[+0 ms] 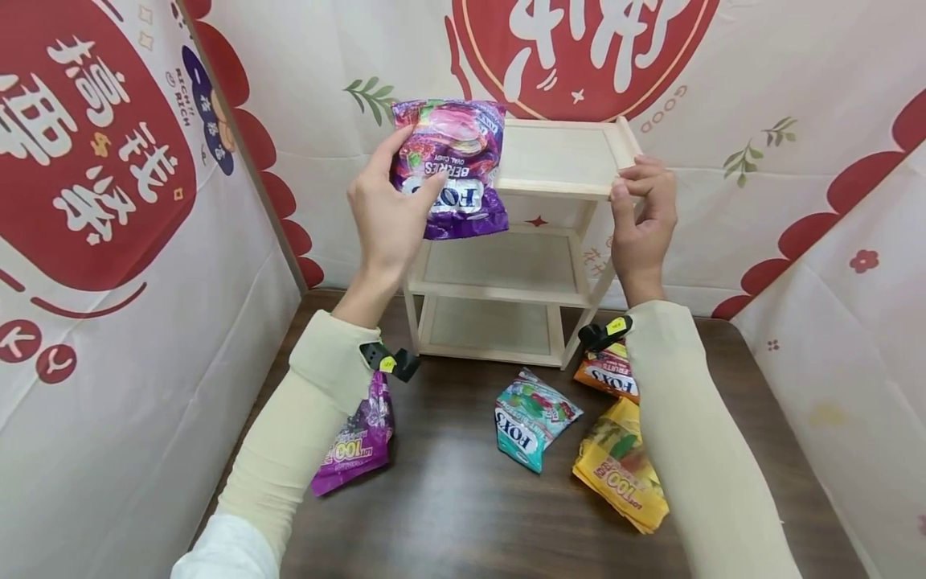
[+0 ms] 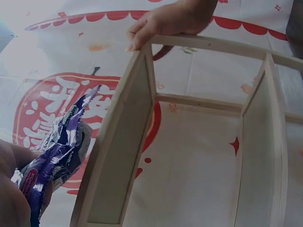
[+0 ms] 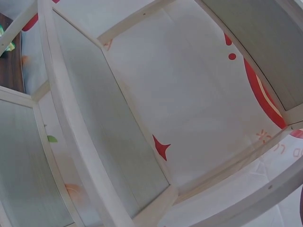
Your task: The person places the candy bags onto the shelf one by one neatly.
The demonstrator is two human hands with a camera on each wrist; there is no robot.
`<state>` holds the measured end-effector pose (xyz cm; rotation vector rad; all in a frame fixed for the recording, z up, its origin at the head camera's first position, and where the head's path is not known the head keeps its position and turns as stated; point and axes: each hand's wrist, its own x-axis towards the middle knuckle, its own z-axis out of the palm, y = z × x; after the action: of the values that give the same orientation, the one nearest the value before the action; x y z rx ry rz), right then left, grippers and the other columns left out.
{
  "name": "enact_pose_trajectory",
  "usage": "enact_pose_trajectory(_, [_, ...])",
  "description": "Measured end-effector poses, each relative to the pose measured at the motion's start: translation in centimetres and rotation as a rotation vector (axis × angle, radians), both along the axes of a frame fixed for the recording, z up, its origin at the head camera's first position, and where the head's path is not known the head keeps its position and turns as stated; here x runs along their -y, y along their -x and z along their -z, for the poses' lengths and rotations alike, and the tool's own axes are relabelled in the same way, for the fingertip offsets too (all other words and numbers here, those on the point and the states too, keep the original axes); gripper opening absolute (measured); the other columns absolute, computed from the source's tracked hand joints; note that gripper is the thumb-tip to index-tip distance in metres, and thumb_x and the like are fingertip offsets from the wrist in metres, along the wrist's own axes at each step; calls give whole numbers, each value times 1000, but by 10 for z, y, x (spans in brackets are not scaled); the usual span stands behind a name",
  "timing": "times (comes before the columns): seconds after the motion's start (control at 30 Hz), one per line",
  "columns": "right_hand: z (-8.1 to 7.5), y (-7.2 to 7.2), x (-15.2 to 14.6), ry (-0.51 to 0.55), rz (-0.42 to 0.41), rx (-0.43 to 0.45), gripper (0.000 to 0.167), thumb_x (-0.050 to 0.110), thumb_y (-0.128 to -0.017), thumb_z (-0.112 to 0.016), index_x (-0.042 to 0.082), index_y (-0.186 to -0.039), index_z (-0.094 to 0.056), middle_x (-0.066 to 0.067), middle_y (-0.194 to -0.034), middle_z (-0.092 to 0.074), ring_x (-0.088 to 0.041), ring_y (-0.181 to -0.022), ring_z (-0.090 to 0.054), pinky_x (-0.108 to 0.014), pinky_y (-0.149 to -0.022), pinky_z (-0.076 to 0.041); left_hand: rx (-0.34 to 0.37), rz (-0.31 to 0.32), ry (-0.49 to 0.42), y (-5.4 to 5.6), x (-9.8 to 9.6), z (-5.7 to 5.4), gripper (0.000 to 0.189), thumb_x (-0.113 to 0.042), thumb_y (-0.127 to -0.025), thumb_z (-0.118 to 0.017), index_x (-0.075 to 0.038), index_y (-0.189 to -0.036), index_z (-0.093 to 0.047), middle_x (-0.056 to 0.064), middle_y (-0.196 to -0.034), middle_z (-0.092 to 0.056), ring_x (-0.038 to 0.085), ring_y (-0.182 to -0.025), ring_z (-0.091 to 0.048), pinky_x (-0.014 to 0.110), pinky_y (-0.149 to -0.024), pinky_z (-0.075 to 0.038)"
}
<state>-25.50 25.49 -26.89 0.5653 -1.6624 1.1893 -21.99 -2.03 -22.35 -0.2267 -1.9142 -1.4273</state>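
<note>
Between its boards the wooden rack [image 1: 506, 265] leaves hand room; the right hand [image 1: 646, 213] obstructs its top front-right corner.

The Berries bag [image 1: 459, 157] is fruit-printed purple, the shelf [image 1: 502, 264] cream, the table [image 1: 448, 490] brown.

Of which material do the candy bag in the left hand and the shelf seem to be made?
Candy bag: probably plastic film, glossy, with creases and bright highlights, perhaps metallised.
Shelf: likely wood, with pale, matte frame bars; its grey-green panels are uncertain.
</note>
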Motion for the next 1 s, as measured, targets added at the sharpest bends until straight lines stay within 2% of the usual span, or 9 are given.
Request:
enact_pose_trajectory(0.2, [0,0,2,-2,0,4,31,15,-86,-52,-16,-87,-49,-31,-102,-52,-35,-120,-44,-36,-109,-29,71,-15,35,10,-1,-5,53,-15,-80,-78,-9,-129,-60,7,-123,-63,14,-101,-58,19,-84,-45])
enact_pose_trajectory(0.37, [0,0,3,-6,10,21,31,15,-86,-51,-16,-89,-50,-29,-104,-52,-34,-121,-44,-35,-109,-29,124,-23,93,16,0,-14,54,-18,-81,-77,-8,-131,-58,5,-127,-60,13,-107,-55,19,-89,-41])
enact_pose_trajectory(0.57, [0,-1,3,-11,21,32,30,15,-87,-51,-15,-91,-51,-26,-105,-53,-32,-122,-43,-34,-109,-28,154,-64,169,23,-3,-22,55,-22,-82,-77,-7,-131,-58,6,-125,-60,14,-107,-52,19,-89,-38])
enact_pose_trajectory(0.87, [0,0,2,15,-30,-7,30,14,-85,-53,-16,-85,-49,-26,-101,-53,-37,-119,-44,-37,-109,-29,140,-107,269,27,-7,-19,44,-24,-88,-70,-5,-127,-61,12,-117,-46,18,-107,-40,17,-89,-34])
enact_pose_trajectory(1.0, [0,-1,1,11,-28,-2,30,13,-85,-53,-16,-86,-49,-27,-102,-53,-37,-119,-44,-37,-109,-29,68,-122,338,27,-7,-16,41,-26,-90,-67,-4,-124,-62,13,-115,-43,21,-112,-36,19,-92,-33])
